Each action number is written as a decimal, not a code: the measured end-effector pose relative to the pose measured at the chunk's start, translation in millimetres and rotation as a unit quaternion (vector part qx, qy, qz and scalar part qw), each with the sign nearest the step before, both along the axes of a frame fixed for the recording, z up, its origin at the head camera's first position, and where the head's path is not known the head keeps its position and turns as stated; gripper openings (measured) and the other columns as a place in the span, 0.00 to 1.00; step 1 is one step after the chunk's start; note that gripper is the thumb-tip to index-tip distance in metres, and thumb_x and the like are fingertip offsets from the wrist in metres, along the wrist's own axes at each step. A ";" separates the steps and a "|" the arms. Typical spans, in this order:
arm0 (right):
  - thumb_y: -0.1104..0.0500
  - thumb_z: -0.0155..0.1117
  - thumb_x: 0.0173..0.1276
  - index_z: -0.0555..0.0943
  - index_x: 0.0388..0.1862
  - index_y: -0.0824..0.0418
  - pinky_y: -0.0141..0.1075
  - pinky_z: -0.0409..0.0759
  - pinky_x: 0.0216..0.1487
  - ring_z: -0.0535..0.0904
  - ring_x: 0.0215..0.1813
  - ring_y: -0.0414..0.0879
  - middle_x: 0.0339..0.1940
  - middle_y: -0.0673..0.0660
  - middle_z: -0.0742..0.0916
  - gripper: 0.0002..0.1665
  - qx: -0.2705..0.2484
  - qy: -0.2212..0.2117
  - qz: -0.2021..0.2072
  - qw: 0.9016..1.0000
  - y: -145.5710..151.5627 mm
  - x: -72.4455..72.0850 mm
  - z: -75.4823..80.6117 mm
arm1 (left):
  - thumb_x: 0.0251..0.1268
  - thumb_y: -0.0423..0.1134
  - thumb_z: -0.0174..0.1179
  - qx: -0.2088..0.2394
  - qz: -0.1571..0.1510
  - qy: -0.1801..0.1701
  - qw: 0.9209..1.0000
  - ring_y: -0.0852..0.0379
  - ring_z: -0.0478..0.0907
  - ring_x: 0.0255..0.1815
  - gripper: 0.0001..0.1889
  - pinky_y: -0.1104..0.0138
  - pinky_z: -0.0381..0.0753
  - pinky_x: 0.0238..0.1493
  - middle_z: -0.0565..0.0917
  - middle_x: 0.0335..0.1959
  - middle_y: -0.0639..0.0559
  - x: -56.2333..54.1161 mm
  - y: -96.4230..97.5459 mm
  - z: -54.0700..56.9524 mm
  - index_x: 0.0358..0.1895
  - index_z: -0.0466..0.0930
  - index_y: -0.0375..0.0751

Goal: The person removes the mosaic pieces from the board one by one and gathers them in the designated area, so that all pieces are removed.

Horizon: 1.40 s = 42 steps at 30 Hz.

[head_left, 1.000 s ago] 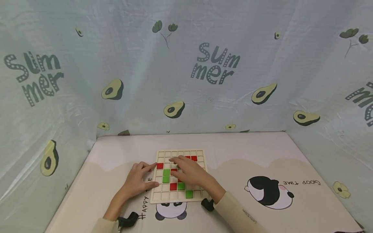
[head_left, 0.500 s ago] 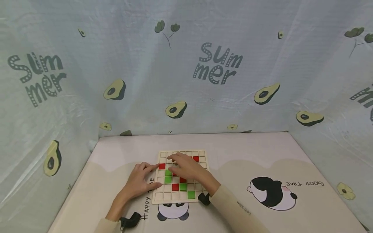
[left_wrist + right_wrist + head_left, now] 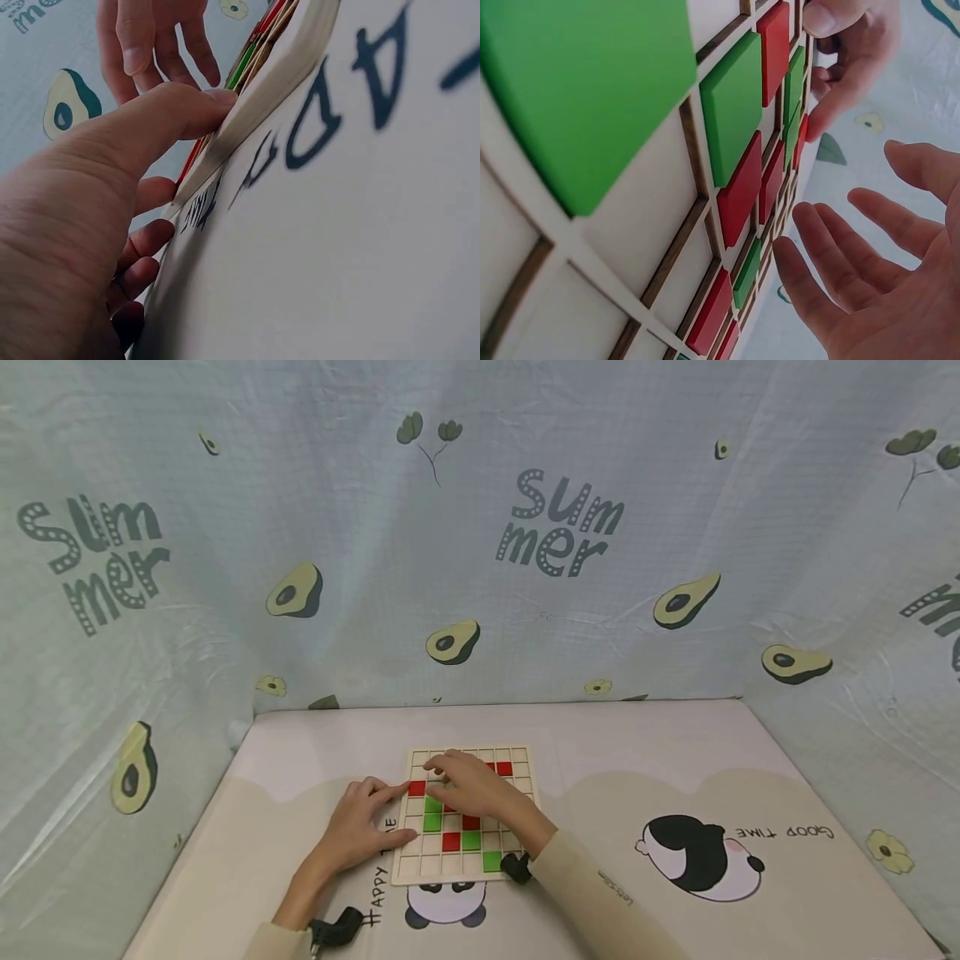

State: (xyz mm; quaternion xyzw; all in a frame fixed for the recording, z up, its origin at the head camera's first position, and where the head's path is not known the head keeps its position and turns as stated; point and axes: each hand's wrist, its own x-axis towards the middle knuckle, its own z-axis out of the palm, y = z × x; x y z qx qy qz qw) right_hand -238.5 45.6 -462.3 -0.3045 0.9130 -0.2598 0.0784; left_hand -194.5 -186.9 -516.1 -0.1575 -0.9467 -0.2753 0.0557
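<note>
A square wooden grid board [image 3: 408,867] lies on the table, with red and green square tiles in some of its cells. My left hand [image 3: 356,827] is at the board's left side, thumb and index finger spread apart and touching the edge near a red tile [image 3: 417,788]. In the left wrist view its thumb [image 3: 202,109] rests on the rim, while the other fingers bend loosely. Above the board hovers my right hand [image 3: 480,787], fingers spread and relaxed, holding nothing; it hides several cells. A green tile [image 3: 592,90] fills the near corner of the right wrist view.
Black wrist-camera mounts [image 3: 337,928] sit by both sleeves. The pale tablecloth [image 3: 585,735] has a panda print [image 3: 446,903] below the board and another printed animal [image 3: 701,858] to the right. A curtain [image 3: 562,635] with avocado prints surrounds the table.
My right hand has moved a little up and left over the board. The left hand stays at the board's edge. The head view has shifted slightly.
</note>
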 end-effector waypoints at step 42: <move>0.56 0.72 0.69 0.89 0.50 0.55 0.29 0.76 0.42 0.76 0.37 0.39 0.37 0.47 0.87 0.12 -0.004 -0.025 -0.042 0.999 -26.1 -21.2 -14.1 | 0.51 0.63 0.75 0.013 0.012 -0.004 1.000 0.56 0.66 0.46 0.43 0.62 0.64 0.46 0.76 0.43 0.53 0.4 2.2 0.6 0.69 0.79 0.44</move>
